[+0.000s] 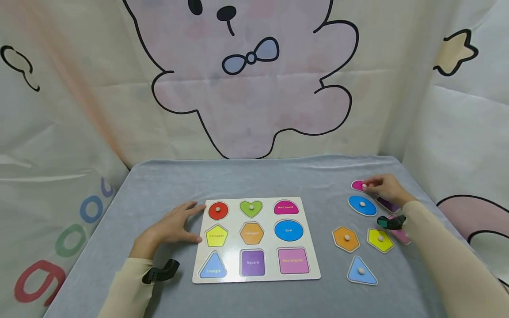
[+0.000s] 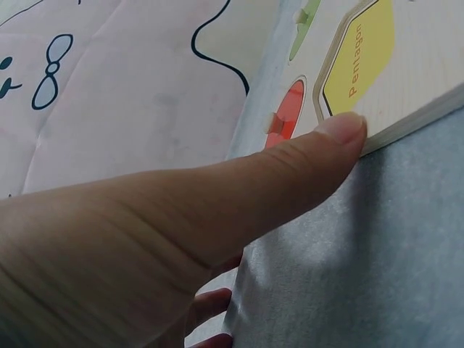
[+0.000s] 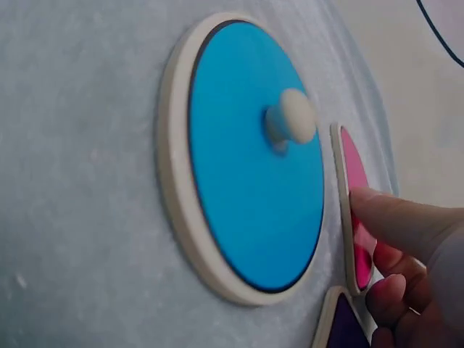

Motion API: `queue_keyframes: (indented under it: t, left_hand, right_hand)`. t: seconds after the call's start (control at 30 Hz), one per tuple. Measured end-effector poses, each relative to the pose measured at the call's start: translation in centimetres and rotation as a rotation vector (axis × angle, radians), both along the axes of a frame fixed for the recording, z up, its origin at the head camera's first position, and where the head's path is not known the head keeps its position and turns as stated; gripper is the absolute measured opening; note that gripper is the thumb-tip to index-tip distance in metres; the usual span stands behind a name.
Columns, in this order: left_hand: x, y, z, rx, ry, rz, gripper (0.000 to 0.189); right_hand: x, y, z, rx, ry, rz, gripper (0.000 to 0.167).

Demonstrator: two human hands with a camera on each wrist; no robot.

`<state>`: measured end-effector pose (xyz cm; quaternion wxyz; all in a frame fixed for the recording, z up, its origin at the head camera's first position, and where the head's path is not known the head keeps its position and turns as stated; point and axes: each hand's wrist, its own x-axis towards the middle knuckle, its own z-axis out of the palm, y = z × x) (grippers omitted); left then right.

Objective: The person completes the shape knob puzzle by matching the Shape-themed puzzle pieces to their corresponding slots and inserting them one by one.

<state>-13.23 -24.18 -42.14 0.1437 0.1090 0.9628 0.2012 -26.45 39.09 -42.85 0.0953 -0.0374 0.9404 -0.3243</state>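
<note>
A white wooden shape puzzle board (image 1: 271, 238) lies on the cloth, with the red circle piece (image 1: 218, 210) and the green heart piece (image 1: 251, 208) in their places. My left hand (image 1: 171, 229) spreads along its left edge, the thumb touching the edge beside the pentagon recess (image 2: 362, 61). At the far right, my right hand (image 1: 386, 189) pinches the knob of the pink half-round piece (image 1: 357, 185); in the right wrist view the fingers hide that knob. Just nearer than this hand lies the blue oval piece (image 3: 254, 181) with its pale knob.
Other knobbed pieces lie right of the board: an orange hexagon (image 1: 346, 239), a yellow pentagon (image 1: 380, 240), a blue triangle (image 1: 362, 271). A purple piece (image 1: 386, 204) and a pink piece (image 1: 401, 236) are partly hidden by the right arm. Printed curtains (image 1: 254, 97) stand behind the table.
</note>
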Motion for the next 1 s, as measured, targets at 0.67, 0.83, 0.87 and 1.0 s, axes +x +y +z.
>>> queue_keyframes:
  t: [0.67,0.83,0.87,1.0]
  left_hand:
    - [-0.1,0.1,0.3,0.016,-0.002,0.001,0.1]
    - [-0.1,0.1,0.1,0.014,-0.009,0.008,0.1]
    - [-0.1,0.1,0.1,0.011,-0.007,0.004,0.1]
    - [-0.2,0.0,0.1,0.009,-0.001,0.0,0.099]
  right_hand:
    - [-0.4,-1.4,1.0,0.017,-0.023,0.025,0.041]
    - [-0.1,-1.9,1.5,0.016,-0.038,0.037,0.042]
    - [-0.1,-1.9,1.6,0.018,-0.04,0.04,0.042]
    - [0.0,-2.2,1.9,0.024,-0.049,0.048,0.043]
